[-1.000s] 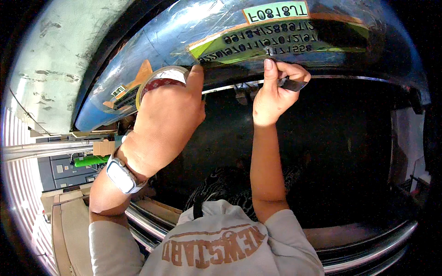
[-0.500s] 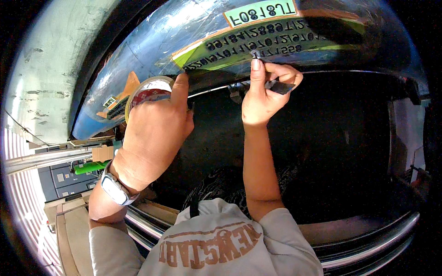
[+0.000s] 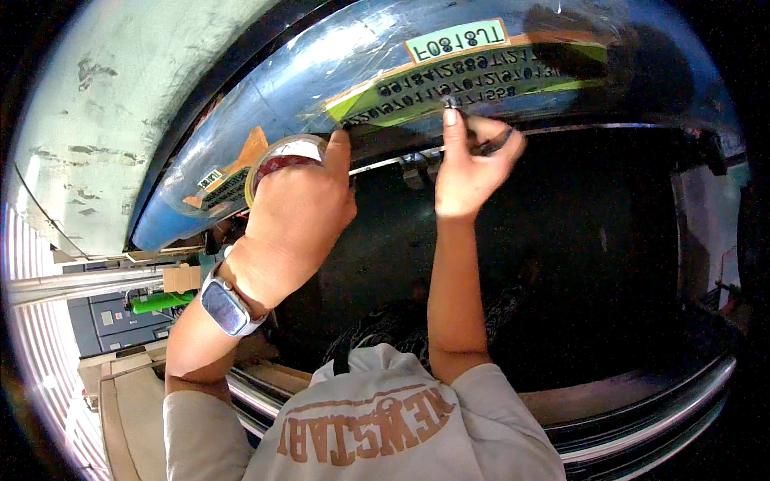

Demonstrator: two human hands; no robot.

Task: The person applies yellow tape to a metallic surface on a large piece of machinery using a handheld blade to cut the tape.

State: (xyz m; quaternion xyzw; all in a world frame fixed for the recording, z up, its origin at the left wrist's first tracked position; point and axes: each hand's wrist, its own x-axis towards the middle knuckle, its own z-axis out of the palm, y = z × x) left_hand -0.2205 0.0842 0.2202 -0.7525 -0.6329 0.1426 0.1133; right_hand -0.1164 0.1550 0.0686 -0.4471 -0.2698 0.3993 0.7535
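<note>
A blue curved cylinder [image 3: 321,60] under clear film arcs across the top. On it lies a yellow-green sheet [image 3: 350,106] with raised black characters and orange edging. My left hand [image 3: 293,208] is closed on a tape roll [image 3: 282,163] with a red-patterned core; its index finger points up at the sheet's lower left corner. My right hand [image 3: 469,180] has its thumb raised at the sheet's lower edge, where a small shiny bit [image 3: 450,103] shows at the tip. A thin dark flat piece [image 3: 491,146] sits between its bent fingers; its kind is unclear.
A pale green, scuffed machine cover [image 3: 88,120] stands left of the cylinder. Below the hands is a dark gap [image 3: 385,264]. Chrome bars [image 3: 642,437] run near my body. A green cylindrical object [image 3: 160,302] and grey cabinets [image 3: 120,321] are at far left.
My left hand and the tape roll have shifted slightly right in the picture. My right hand has turned a little, so the dark piece shows narrower. Both keep their grip.
</note>
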